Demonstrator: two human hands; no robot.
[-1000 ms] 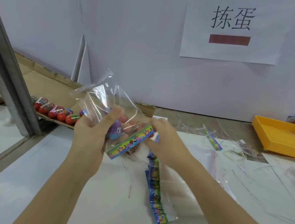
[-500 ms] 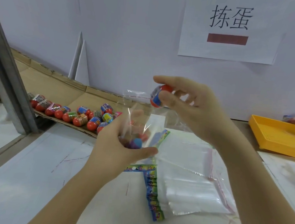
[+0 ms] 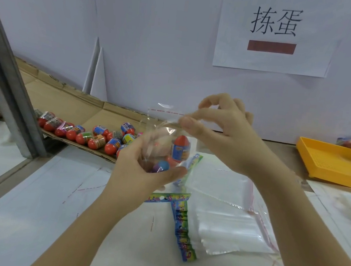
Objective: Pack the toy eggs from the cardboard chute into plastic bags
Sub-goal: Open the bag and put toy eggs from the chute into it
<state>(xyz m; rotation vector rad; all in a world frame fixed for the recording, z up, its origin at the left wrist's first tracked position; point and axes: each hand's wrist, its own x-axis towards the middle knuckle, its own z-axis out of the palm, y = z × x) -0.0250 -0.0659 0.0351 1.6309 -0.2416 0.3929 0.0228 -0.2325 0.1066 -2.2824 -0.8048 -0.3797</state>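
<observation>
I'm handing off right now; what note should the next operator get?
Left hand grips the clear plastic bag from below; right hand pinches its top edge.
Done: a red-capped toy egg and a blue-purple egg sit inside; others unclear.
Red toy eggs wait on the brown cardboard chute; empty clear bags lie stacked on the table.
Left: close this bag, pack the rest.

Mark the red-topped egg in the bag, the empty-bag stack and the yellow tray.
red-topped egg (image 3: 181, 141), head view, red cap
empty-bag stack (image 3: 222, 221), head view, clear top sheet
yellow tray (image 3: 337, 164), head view, bare perforated floor
</observation>
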